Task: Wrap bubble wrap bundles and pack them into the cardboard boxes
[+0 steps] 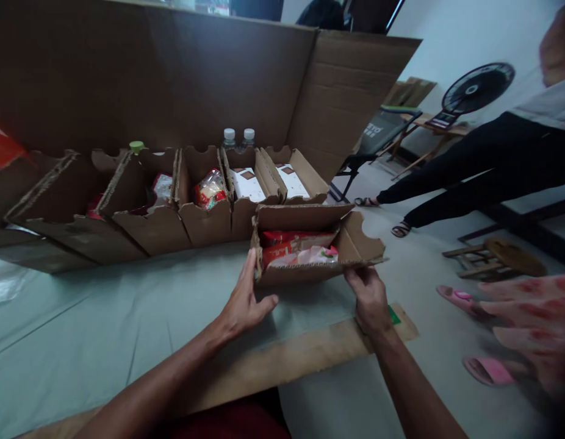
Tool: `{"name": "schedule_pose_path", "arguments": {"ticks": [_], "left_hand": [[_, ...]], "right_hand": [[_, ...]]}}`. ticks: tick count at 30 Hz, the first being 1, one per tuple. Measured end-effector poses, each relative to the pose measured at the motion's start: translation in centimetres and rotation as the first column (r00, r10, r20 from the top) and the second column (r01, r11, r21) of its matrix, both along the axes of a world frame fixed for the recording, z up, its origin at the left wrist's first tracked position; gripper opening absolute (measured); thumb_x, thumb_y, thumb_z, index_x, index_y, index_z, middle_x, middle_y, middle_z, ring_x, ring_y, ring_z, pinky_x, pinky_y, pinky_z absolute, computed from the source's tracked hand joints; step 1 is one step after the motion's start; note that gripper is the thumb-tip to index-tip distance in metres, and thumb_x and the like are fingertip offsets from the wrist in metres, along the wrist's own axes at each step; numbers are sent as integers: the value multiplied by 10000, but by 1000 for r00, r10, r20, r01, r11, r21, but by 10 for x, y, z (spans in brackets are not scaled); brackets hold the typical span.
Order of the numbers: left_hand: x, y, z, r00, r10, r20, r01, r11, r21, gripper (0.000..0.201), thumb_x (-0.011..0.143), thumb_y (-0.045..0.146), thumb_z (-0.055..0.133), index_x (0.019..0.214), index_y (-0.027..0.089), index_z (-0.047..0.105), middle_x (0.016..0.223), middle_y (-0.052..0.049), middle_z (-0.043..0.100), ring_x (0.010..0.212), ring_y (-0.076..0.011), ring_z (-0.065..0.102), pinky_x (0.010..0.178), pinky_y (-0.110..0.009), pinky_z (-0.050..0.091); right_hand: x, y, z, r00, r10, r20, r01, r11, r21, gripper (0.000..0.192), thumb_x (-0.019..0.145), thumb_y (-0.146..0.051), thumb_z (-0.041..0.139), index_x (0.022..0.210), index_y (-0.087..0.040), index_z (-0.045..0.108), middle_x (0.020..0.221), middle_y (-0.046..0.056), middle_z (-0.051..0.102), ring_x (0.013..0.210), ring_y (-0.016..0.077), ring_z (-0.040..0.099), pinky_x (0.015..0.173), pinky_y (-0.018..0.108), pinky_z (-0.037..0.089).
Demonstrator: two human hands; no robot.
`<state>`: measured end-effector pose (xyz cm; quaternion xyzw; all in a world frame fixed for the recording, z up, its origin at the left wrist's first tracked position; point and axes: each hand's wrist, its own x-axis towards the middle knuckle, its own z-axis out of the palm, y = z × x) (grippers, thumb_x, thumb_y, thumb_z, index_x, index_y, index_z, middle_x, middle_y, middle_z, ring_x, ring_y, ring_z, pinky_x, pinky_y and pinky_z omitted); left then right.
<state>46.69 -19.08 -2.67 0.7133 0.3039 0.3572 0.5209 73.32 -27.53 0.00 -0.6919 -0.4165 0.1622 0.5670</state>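
Note:
An open cardboard box [310, 274] sits near the table's right end, holding red and pink snack packets [294, 250]. My left hand [243, 302] rests flat against the box's left front corner, fingers spread. At the right front edge of the box, my right hand [369, 296] pinches the cardboard. Both forearms reach in from the bottom of the view.
A row of several similar open boxes [172, 207] with packets stands behind, before a tall cardboard sheet [172, 79]; two water bottles [238, 138] poke up. The table edge [310, 347] is close. At right are a seated person's legs [470, 164], a wooden stool [497, 259], a fan [477, 88].

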Motion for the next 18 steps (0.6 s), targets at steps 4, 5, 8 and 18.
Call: {"name": "schedule_pose_path", "arguments": {"ticks": [4, 5, 8, 18], "left_hand": [[-98, -47, 3, 967, 186, -174, -204, 975, -91, 602, 907, 480, 664, 1415, 192, 516, 1303, -155, 658, 1289, -338, 602, 1112, -532, 497], [-117, -50, 7, 946, 250, -208, -274, 956, -100, 561, 914, 473, 653, 1382, 188, 532, 1288, -145, 662, 1274, -328, 609, 1108, -519, 499], [-142, -42, 23, 891, 403, -210, -422, 905, -55, 561, 887, 432, 671, 1366, 182, 522, 1325, -125, 637, 1283, -310, 599, 1122, -502, 477], [-128, -100, 18, 944, 257, -208, -252, 966, 49, 839, 879, 313, 630, 1619, 181, 256, 1578, -196, 455, 1494, -396, 403, 1202, -603, 381]], "right_hand": [[-74, -15, -5, 984, 178, 6, -177, 982, -63, 420, 879, -594, 651, 1079, -225, 666, 1061, 105, 741, 1096, 309, 668, 1001, 458, 513], [-92, -9, -4, 968, 250, 0, -249, 966, -73, 417, 879, -600, 648, 1065, -226, 665, 1052, 105, 742, 1101, 308, 667, 1002, 456, 513], [-125, 19, 2, 923, 384, -20, -384, 921, -58, 479, 863, -642, 639, 1089, -219, 651, 1083, 112, 738, 1056, 296, 679, 957, 448, 531], [-100, -23, -25, 982, 189, -23, -187, 980, 60, 590, 923, -626, 544, 1345, -216, 581, 1227, 149, 704, 1243, 355, 631, 1062, 526, 479]]}}
